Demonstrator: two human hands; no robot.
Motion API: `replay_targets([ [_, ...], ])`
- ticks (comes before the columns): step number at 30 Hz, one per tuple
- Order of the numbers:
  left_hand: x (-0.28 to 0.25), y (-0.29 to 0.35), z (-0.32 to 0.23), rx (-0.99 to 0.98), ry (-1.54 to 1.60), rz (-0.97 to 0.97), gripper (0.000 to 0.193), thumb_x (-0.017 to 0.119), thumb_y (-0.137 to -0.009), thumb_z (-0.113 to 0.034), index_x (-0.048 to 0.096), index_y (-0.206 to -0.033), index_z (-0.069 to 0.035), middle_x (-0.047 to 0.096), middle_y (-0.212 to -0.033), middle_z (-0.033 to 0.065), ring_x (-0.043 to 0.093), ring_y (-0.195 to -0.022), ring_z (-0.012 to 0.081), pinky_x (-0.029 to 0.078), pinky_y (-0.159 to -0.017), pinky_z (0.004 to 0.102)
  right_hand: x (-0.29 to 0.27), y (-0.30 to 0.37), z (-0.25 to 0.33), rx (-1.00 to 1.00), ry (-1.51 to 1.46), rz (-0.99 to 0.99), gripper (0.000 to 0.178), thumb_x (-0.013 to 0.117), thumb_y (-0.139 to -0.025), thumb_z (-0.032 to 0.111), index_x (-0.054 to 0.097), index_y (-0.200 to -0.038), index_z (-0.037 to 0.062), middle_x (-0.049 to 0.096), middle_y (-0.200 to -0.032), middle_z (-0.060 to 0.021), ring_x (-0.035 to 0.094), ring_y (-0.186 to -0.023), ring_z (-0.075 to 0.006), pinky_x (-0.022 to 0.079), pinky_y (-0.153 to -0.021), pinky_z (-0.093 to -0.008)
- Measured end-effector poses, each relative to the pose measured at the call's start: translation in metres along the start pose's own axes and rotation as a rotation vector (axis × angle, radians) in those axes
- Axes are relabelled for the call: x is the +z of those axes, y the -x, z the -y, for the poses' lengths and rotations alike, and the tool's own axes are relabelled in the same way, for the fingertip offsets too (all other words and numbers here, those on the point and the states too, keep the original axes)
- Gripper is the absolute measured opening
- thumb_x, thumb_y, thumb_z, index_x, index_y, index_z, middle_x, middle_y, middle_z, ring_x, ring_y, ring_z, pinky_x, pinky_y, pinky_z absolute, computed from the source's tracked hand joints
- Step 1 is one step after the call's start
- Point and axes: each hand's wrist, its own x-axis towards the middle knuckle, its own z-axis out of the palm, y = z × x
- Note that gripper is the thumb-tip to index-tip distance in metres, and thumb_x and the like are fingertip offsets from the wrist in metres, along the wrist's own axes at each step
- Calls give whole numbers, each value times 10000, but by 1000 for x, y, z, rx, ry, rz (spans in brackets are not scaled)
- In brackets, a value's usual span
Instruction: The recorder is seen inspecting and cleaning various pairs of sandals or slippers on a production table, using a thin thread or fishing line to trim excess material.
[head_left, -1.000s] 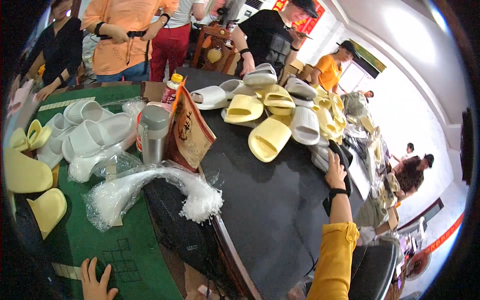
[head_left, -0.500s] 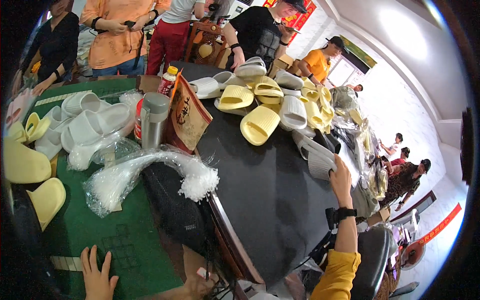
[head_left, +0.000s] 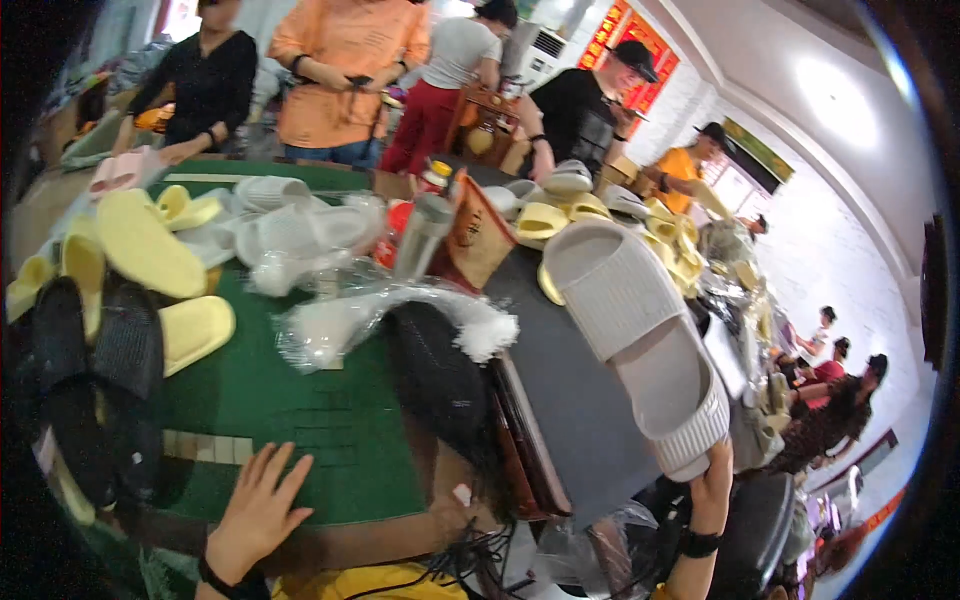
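With black slippers to its left, the left grip is spread on the mat, probably for support, while the grey slipper stretches beyond the right grip, which pinches its near end, leaving the strap uncovered.

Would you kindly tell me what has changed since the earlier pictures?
The right hand has taken hold of a grey slipper from beside the slipper pile and drawn it up and closer. The left hand stays open on the green mat; the steel flask and brown pouch stay put.
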Motion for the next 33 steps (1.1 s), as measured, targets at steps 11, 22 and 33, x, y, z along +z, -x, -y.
replay_targets([
  [11, -41, 44, -20, -66, 426, -471, 666, 583, -954, -200, 258, -1513, -40, 331, -1512, 198, 382, -1353, 392, 347, -1099, 426, 224, 179, -100, 854, -387, 622, 506, 478, -953, 175, 385, -1430, 34, 492, -1398, -82, 489, -1279, -243, 416, -1058, -394],
  [22, -18, 44, -27, -140, -89, -348, 720, 727, -820, -390, 433, -1399, -78, 298, -1462, 258, 317, -1311, 512, 351, -1005, 622, 241, 212, -118, 1036, -135, 1493, 531, 511, -995, 51, 318, -1490, 64, 511, -1356, -98, 546, -1197, -198, 469, -1001, -343],
  [33, -7, 51, -25, -132, -114, -360, 668, 788, -743, -393, 494, -1249, -71, 396, -1317, 233, 545, -1020, 458, 550, -757, 482, 386, 126, -137, -719, 418, 1139, 525, 688, -882, 208, 518, -1350, 39, 549, -1305, -213, 538, -1198, -358, 435, -1003, -388],
])
